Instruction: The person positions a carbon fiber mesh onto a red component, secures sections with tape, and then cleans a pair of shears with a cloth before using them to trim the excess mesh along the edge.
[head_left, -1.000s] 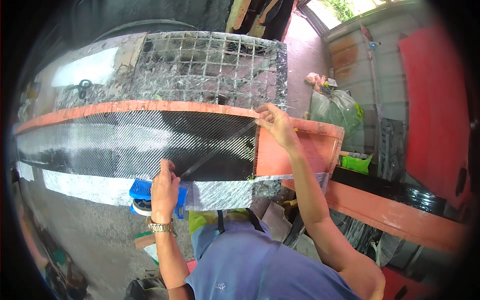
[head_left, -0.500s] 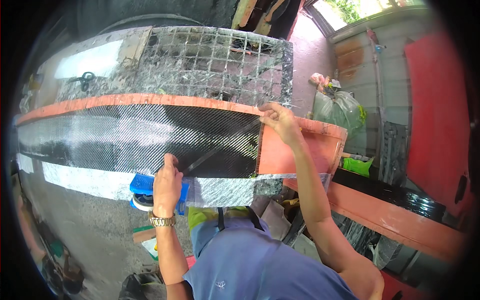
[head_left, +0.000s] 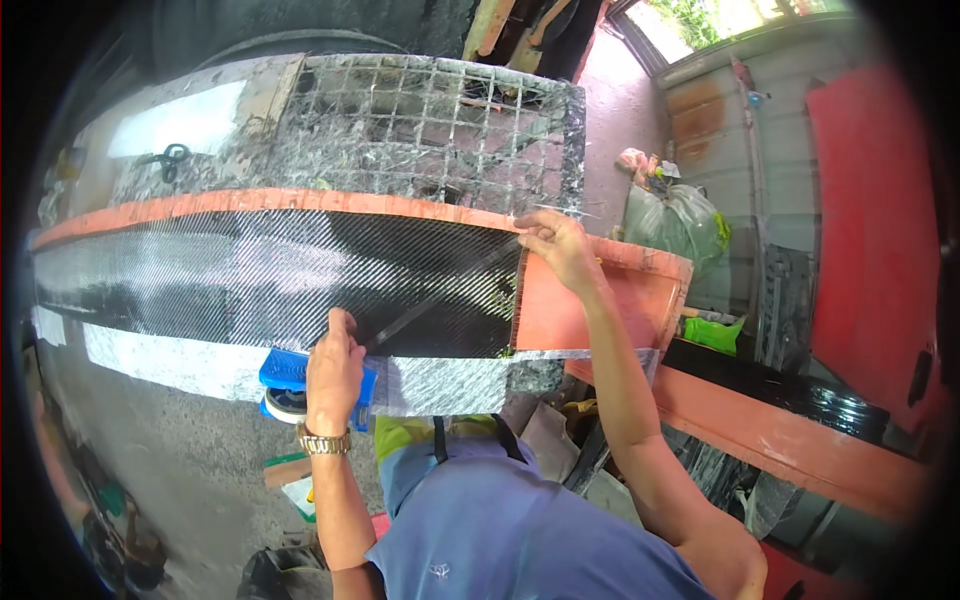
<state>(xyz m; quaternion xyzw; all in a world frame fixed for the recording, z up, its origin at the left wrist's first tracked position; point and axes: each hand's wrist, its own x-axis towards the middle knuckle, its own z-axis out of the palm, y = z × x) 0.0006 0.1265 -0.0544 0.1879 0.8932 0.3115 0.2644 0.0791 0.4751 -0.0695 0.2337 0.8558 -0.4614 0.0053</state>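
A long black woven carbon-fibre sheet [head_left: 300, 280] lies along an orange mould [head_left: 600, 310]. My left hand [head_left: 335, 370] presses on the sheet's near edge, its fingers closed around a thin dark tool whose tip points up and right across the weave. My right hand [head_left: 555, 245] pinches the sheet's far right corner against the orange rim. A strip of white glass mat [head_left: 440, 385] hangs below the black sheet.
A blue tray [head_left: 285, 370] and a white tub sit just left of my left hand. Behind the mould lies a wire grid panel [head_left: 440, 120] with scissors [head_left: 170, 158] at its left. Green bags [head_left: 680, 220], orange mould parts [head_left: 790, 440] and scraps crowd the right.
My right hand has slid slightly right and down along the sheet's corner. My left hand stays at the near edge, nudged a little to the right.
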